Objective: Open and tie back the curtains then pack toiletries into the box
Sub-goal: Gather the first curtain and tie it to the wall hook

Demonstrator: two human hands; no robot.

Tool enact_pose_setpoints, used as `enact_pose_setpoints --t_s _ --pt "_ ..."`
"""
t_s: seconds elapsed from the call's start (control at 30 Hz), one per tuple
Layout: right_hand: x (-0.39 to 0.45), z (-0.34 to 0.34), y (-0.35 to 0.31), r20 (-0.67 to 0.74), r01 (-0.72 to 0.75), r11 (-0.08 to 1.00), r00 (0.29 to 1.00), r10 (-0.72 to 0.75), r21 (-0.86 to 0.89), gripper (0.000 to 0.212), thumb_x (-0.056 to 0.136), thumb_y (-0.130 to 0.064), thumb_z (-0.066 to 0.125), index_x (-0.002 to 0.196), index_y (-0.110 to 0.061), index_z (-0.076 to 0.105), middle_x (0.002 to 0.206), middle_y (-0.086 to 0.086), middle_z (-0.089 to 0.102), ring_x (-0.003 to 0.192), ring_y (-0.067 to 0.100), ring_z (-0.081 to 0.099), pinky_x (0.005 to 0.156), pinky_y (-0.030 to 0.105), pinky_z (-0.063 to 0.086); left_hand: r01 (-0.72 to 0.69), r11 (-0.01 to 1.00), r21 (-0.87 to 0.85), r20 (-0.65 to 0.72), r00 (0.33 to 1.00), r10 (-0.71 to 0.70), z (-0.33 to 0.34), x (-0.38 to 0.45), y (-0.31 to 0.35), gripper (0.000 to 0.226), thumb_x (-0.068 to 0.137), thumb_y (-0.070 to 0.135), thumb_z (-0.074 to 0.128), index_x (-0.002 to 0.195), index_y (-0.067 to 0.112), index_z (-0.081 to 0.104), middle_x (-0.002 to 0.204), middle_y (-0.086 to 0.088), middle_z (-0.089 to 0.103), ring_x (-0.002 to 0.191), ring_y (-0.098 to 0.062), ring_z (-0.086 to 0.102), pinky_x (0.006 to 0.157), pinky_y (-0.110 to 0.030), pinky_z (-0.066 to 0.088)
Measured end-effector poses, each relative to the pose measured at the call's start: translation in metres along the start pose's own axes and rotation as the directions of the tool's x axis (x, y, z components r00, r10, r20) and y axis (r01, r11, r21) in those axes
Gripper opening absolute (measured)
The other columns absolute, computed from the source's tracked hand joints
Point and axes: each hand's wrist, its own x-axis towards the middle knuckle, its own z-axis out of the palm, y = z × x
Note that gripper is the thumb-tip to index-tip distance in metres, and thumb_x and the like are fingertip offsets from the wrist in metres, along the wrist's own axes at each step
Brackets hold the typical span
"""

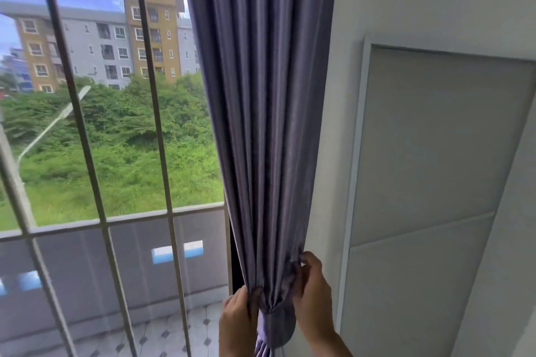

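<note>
Head view: a purple curtain (261, 124) hangs gathered down the middle of the frame. At bottom centre, a matching tie band (277, 327) cinches it. The left hand (239, 319) grips the folds; the right hand (311, 295) pinches fabric above the band.

Curtain (261, 95): purple cloth, slight sheen; window bars (153, 124): metal.

Purple curtain (261, 113): drawn to right side of window, hanging in tight vertical pleats, satiny sheen. Narrows downward, cinched near bottom by matching purple tie-back band (277, 327) wrapped round gathered fabric. Folds flare slightly below band. No toiletries/box in view.
</note>
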Motion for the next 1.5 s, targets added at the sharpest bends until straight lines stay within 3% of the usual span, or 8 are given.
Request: enact_pose_setpoints --t_s 0.1,0.27,0.47,0.73,0.97,1.13,1.33,1.5 --pt "0.013 0.001 -0.003 0.0 -0.038 0.999 0.999 0.038 -0.018 0.032 0.097 -0.012 0.051 0.098 -0.042 0.041 0.071 -0.011 0.062 0.062 0.003 0.061 0.053 0.011 0.041 0.087 0.996 0.003 0.092 0.992 -0.087 -0.005 0.009 0.001 0.013 0.088 0.019 0.065 0.078 0.016 0.057 0.059 0.01 0.053 0.053 -0.015 0.043 0.045 -0.016 0.033" --pt "0.031 0.002 -0.018 -0.132 -0.045 0.997 0.991 0.036 -0.064 0.036 0.089 -0.003 0.06 0.08 -0.036 0.049 0.09 -0.014 0.054 0.068 0.005 0.058 0.058 0.007 0.043 0.15 0.988 -0.019 0.248 0.959 -0.141 -0.015 0.009 0.006 0.011 0.084 0.03 0.069 0.088 0.02 0.068 0.06 0.025 0.05 0.061 -0.005 0.055 0.056 -0.014 0.041" --pt "0.03 -0.002 -0.054 -0.211 0.172 0.984 0.965 -0.158 0.052 0.013 0.092 -0.021 0.053 0.1 -0.03 0.056 0.097 -0.013 0.059 0.086 0.005 0.062 0.075 0.018 0.051 0.106 0.992 -0.065 0.218 0.972 -0.089 -0.019 0.015 0.023 0.01 0.083 0.033 0.069 0.085 0.023 0.068 0.072 0.023 0.057 0.065 0.007 0.057 0.057 -0.006 0.04" --pt "0.027 -0.008 -0.05 -0.037 0.229 0.973 0.973 -0.228 0.017 0.046 0.099 -0.05 0.035 0.119 -0.018 0.06 0.123 -0.006 0.062 0.115 0.006 0.057 0.099 0.026 0.047 0.077 0.996 -0.036 0.235 0.97 -0.067 -0.025 0.014 0.032 0.038 0.092 0.027 0.058 0.061 0.039 0.039 0.059 0.013 0.051 0.055 -0.004 0.05 0.051 -0.017 0.037" --pt "0.019 -0.018 -0.035 -0.057 -0.041 0.995 0.997 0.047 0.093 0.024 0.1 -0.035 0.026 0.085 -0.024 0.042 0.064 -0.005 0.056 0.059 0.002 0.057 0.047 0.011 0.037 0.143 0.989 -0.03 0.156 0.978 -0.137 -0.018 -0.002 0.018 0.027 0.094 0.021 0.054 0.07 0.01 0.052 0.053 0.006 0.052 0.048 -0.018 0.047 0.044 -0.021 0.027" --pt "0.024 -0.017 -0.039 0.057 -0.044 0.995 0.998 0.038 0.094 0.028 0.097 -0.042 0.032 0.082 -0.021 0.043 0.056 -0.008 0.049 0.044 0.004 0.048 0.043 0.015 0.033 0.203 0.979 0.01 0.201 0.959 -0.201 -0.018 0.003 0.021 0.025 0.094 0.032 0.054 0.072 0.019 0.057 0.064 0.007 0.063 0.057 -0.011 0.057 0.05 -0.025 0.044" --pt "0.021 -0.001 -0.023 0.009 0.01 1.0 1.0 -0.01 0.012 0.036 0.09 -0.05 0.047 0.115 -0.028 0.059 0.107 -0.019 0.058 0.104 0.0 0.055 0.088 0.017 0.046 0.18 0.983 -0.033 0.18 0.969 -0.171 -0.024 0.011 0.036 0.028 0.083 0.043 0.064 0.11 0.036 0.056 0.088 0.018 0.067 0.077 0.002 0.062 0.061 -0.015 0.045" --pt "0.026 0.002 -0.025 -0.027 0.012 1.0 1.0 -0.012 0.01 0.028 0.092 -0.029 0.056 0.119 -0.023 0.061 0.114 -0.016 0.058 0.106 0.0 0.055 0.093 0.019 0.047 0.166 0.982 -0.09 0.097 0.983 -0.157 -0.025 0.026 0.058 0.033 0.086 0.045 0.061 0.115 0.033 0.052 0.097 0.015 0.062 0.081 -0.006 0.062 0.062 -0.02 0.044"
